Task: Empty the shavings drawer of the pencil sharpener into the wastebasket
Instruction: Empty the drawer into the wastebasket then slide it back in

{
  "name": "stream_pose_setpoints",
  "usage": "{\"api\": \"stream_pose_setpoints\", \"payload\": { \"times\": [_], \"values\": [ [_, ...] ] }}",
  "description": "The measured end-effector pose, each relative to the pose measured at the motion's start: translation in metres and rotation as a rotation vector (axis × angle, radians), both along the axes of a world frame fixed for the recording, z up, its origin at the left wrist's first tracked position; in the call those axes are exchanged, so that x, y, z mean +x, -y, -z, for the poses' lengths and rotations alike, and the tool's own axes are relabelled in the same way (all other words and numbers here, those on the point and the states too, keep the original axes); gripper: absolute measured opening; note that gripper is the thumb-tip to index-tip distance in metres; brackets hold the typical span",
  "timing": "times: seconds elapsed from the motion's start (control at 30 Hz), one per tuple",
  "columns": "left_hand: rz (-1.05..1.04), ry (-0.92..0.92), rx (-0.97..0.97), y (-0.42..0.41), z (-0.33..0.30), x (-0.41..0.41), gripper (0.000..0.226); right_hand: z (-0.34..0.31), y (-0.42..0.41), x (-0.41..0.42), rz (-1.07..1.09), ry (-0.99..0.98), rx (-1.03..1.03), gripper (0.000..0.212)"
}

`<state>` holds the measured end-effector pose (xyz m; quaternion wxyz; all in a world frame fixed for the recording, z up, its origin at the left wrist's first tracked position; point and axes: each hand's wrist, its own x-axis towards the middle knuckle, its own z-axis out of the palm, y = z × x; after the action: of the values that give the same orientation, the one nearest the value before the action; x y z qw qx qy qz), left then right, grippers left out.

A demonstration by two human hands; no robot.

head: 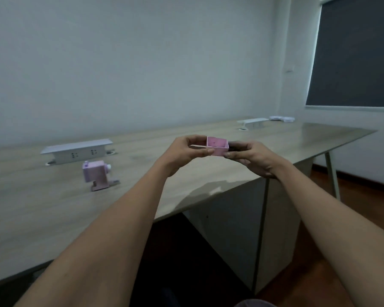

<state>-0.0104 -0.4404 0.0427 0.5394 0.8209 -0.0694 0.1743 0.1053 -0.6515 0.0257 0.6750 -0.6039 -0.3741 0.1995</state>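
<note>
Right of the pink sharpener (97, 175) on the table (42, 207), both hands, left (182, 152) & right (252, 158), pinch the pink shavings drawer (217, 146) upright by its side walls; prob. light, stiff, slick plastic; wastebasket not in view.

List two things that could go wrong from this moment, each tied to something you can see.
1. The pink drawer is pinched only at its sides by the left hand and right hand, above the table edge; a slip could drop it to the floor.
2. No wastebasket is in view, so tilting the open-topped drawer now could scatter whatever remains inside; only a speck shows.
</note>
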Motion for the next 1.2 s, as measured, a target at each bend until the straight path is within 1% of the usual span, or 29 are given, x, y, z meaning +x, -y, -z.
{"api": "stream_pose_setpoints", "payload": {
  "times": [0.2,0.3,0.47,0.57,0.63,0.77,0.83,0.93,1.07,1.2],
  "values": [
    [-0.092,0.017,0.051,-0.072,-0.025,-0.035,0.042,-0.027,-0.082,-0.012,-0.115,0.088,-0.017,0.043],
    [-0.157,0.010,0.075,-0.107,-0.034,-0.061,0.044,-0.034,-0.128,-0.026,-0.176,0.149,-0.030,0.041],
    [-0.310,-0.022,0.122,-0.158,-0.045,-0.106,0.043,-0.034,-0.203,-0.049,-0.261,0.194,-0.014,0.039],
    [-0.407,-0.017,0.109,-0.186,-0.043,-0.128,0.045,-0.031,-0.241,-0.061,-0.301,0.215,-0.004,0.042],
    [-0.460,-0.009,0.090,-0.199,-0.039,-0.138,0.045,-0.026,-0.261,-0.064,-0.286,0.225,-0.006,0.045],
    [-0.564,0.032,0.016,-0.224,-0.026,-0.159,0.045,-0.009,-0.288,-0.068,-0.199,0.235,-0.067,0.061],
    [-0.623,0.050,-0.032,-0.239,-0.014,-0.170,0.045,0.000,-0.298,-0.069,-0.200,0.248,-0.112,0.062],
    [-0.716,0.030,-0.069,-0.256,0.007,-0.186,0.046,0.011,-0.310,-0.071,-0.218,0.256,-0.130,0.062],
    [-0.777,-0.037,-0.098,-0.274,0.037,-0.196,0.045,0.018,-0.325,-0.073,-0.250,0.269,-0.139,0.066],
    [-0.799,-0.173,-0.113,-0.284,0.067,-0.200,0.044,0.026,-0.339,-0.074,-0.294,0.297,-0.156,0.064]
  ]
}}
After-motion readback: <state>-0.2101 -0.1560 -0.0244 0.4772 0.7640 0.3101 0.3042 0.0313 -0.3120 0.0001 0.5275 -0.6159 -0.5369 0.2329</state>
